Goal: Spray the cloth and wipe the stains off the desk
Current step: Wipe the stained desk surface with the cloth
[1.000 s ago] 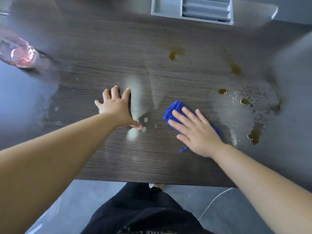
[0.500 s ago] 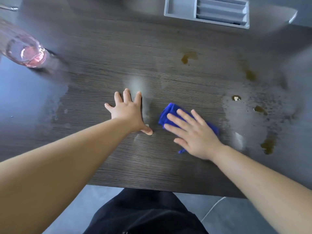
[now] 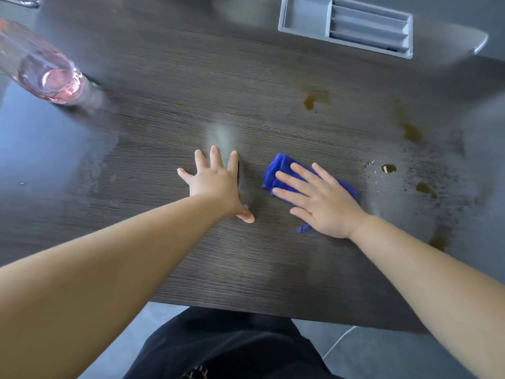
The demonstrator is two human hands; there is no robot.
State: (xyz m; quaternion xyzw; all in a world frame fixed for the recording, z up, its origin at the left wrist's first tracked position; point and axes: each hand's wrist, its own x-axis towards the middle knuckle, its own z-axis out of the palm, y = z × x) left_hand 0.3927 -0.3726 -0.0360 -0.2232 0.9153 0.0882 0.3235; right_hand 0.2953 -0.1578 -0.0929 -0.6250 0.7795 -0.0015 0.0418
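Right grip (image 3: pixel 318 199) lies flat, fingers straight and spread, pressing on one folded bright-blue cloth (image 3: pixel 277 170) at the frame's centre; nothing is curled round it. Left grip (image 3: pixel 216 181), just beside it and apart from it, rests palm-down on the dark wood-grain desk (image 3: pixel 191 91), fingers splayed, holding nothing. One pale wet smear (image 3: pixel 221 134) shows beyond its fingertips. Five brown stains (image 3: pixel 311 101) lie in the right half of the frame, with fine specks among them. One clear bottle of pink liquid (image 3: pixel 49 77) stands upper left, and one grey plastic organiser tray (image 3: pixel 306 21) sits at the top. Bare wood spreads between bottle and left grip. The desk's near edge crosses the lower frame, well apart from the cloth.
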